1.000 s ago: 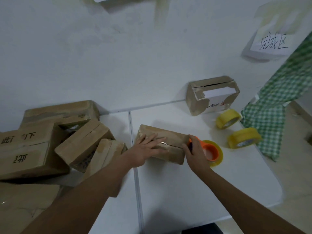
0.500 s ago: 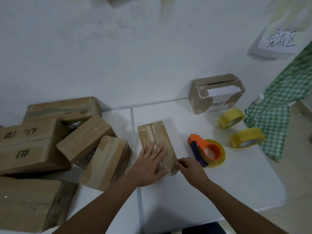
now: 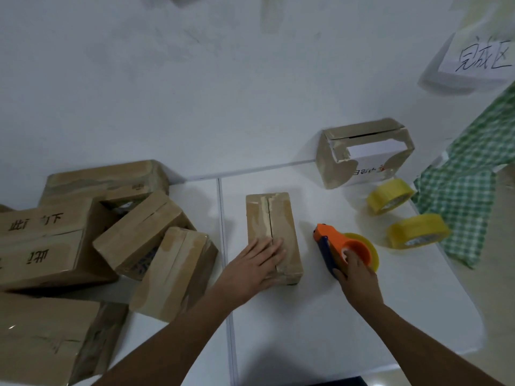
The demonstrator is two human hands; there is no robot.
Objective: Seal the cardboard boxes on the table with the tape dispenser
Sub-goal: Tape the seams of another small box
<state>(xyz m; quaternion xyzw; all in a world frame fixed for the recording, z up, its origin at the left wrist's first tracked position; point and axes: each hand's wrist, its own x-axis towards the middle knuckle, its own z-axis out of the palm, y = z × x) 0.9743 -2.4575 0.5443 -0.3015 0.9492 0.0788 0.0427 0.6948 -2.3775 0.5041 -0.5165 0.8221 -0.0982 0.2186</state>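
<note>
A small cardboard box (image 3: 271,218) lies lengthwise on the white table (image 3: 306,324), its centre seam facing up. My left hand (image 3: 255,270) presses flat on the box's near end, fingers straight. To its right lies the orange and blue tape dispenser (image 3: 338,247) with a yellow tape roll in it. My right hand (image 3: 358,280) grips the dispenser's near end, fingers curled round the orange body.
Several cardboard boxes (image 3: 83,238) are heaped at the left. A torn box (image 3: 362,153) stands against the wall at the back right. Two yellow tape rolls (image 3: 390,196) (image 3: 416,231) lie beside a green checked cloth (image 3: 468,196). The table edge runs along the right.
The box was turned from crosswise to lengthwise. My right hand left the box's near corner and moved right onto the dispenser, taking hold of it. My left hand stays pressing on the box.
</note>
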